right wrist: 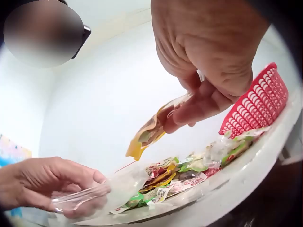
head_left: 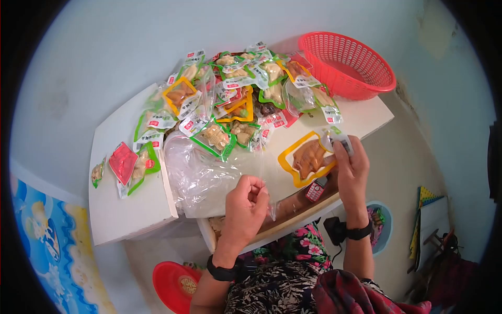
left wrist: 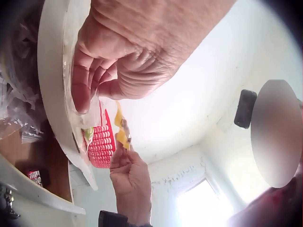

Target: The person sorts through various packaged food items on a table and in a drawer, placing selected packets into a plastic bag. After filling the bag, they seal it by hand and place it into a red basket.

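In the head view, my left hand (head_left: 246,209) pinches the edge of a clear plastic bag (head_left: 201,183), which spreads over the table's front. The right wrist view shows this clear bag (right wrist: 78,201) stretched from the left fingers. My right hand (head_left: 353,170) grips one end of a yellow-edged snack packet (head_left: 308,157) between thumb and fingers. Brown meat-like food shows through the packet's window. It is raised near the table's right front, apart from the bag. Beyond both hands lies a heap of sealed snack packets (head_left: 214,136), edged in green, yellow and red.
A red plastic basket (head_left: 361,78) stands at the table's back right. Several loose packets (head_left: 123,162) lie on the left end. Below the table edge, an open drawer (head_left: 293,209) holds a small red phone-like thing (head_left: 315,191). A red basin (head_left: 170,288) and a blue bucket (head_left: 386,222) are lower down.
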{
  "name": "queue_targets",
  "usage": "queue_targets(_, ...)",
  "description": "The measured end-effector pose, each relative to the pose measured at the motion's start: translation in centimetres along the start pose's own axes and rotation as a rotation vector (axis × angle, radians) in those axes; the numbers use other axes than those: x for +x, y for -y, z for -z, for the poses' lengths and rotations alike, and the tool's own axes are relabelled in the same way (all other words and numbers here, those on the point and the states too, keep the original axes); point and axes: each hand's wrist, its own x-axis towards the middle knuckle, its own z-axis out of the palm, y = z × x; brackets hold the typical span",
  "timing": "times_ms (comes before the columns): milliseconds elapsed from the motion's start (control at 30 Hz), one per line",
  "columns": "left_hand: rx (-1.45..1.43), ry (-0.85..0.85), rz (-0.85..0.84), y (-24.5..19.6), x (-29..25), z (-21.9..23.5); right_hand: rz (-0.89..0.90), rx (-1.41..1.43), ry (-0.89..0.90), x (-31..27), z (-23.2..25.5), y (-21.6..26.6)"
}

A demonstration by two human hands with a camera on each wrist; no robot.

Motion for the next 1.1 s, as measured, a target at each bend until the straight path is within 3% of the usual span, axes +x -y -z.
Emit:
queue_targets(67, -0.002, -0.019, 0.032, -0.7, 0.0, -0.7, 0.086, 0.081, -0.120, -1.2, 0.5, -1.7)
queue_targets(167, -0.009, -0.022, 0.060, -1.3, -0.2, -1.7, 0.043, 0.264, -0.180, -3.0, 0.8, -2.3)
queue_targets(267, -0.021, -0.009, 0.016, -1.9, -0.6, -3.0, 0.122, 0.101, -0.219, -4.1, -1.0, -1.2)
queue_targets(433, -0.069, 0.003, -0.019, -2.5, -0.4, -4.2, 0.209, -0.049, -0.168, -4.4, -1.4, -2.3)
queue_targets(567, -0.116, 0.096, -0.029, -2.6, 0.2, -5.2, 0.059, 0.095, -0.100, -5.4, -2.4, -2.7)
queue_targets(633, -0.123, 0.117, -0.061, -2.4, 0.4, -5.7, 0.085, 0.034, -0.049, -5.7, -2.7, -3.1)
queue_targets(700, -0.115, 0.126, -0.111, -1.9, 0.9, -6.0, -0.018, -0.173, 0.132, -5.7, -2.2, -3.2)
queue_targets(800, 0.064, 0.097, -0.143, -1.9, 1.6, -5.2, 0.154, -0.339, 0.207, -4.4, -0.9, -3.7)
queue_targets(900, 0.162, 0.073, -0.224, -2.3, 1.5, -5.3, -0.314, -0.002, 0.535, -3.0, 0.5, -2.1)
queue_targets(1033, 0.350, 0.024, -0.417, -3.5, 1.2, -5.8, -0.276, 0.222, 0.560, -2.9, -1.0, -2.6)
queue_targets(1100, 0.284, 0.048, -0.418, -3.7, 1.4, -5.7, -0.213, 0.057, 0.634, -3.0, -1.3, -2.9)
